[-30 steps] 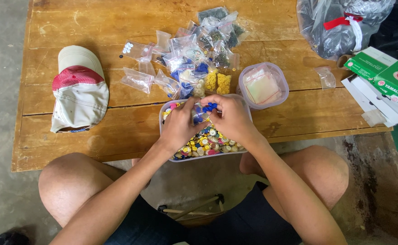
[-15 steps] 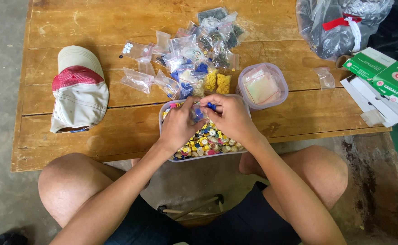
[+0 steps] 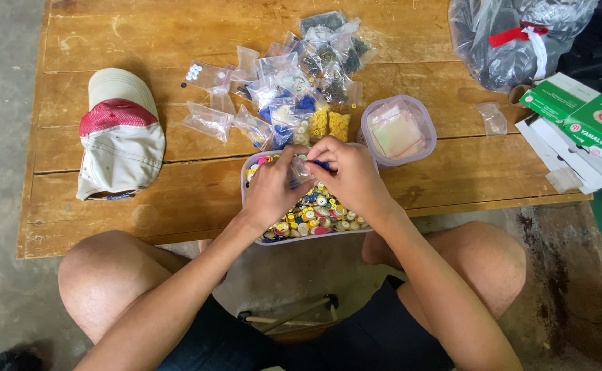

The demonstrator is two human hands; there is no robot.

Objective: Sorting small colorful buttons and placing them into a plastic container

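Head camera: both hands meet over a clear tub (image 3: 253,180) of mixed coloured buttons at the near edge of a wooden table (image 3: 143,41). The left hand (image 3: 271,191) and right hand (image 3: 352,175) pinch a small clear bag (image 3: 303,169) between thumbs and fingertips. A second ago blue buttons showed plainly between the fingers; now the fingers have drawn closer and only a sliver of blue shows, suggesting the bag is being pressed closed. Filled bags (image 3: 294,75) lie heaped just beyond, a cap (image 3: 119,137) to the left.
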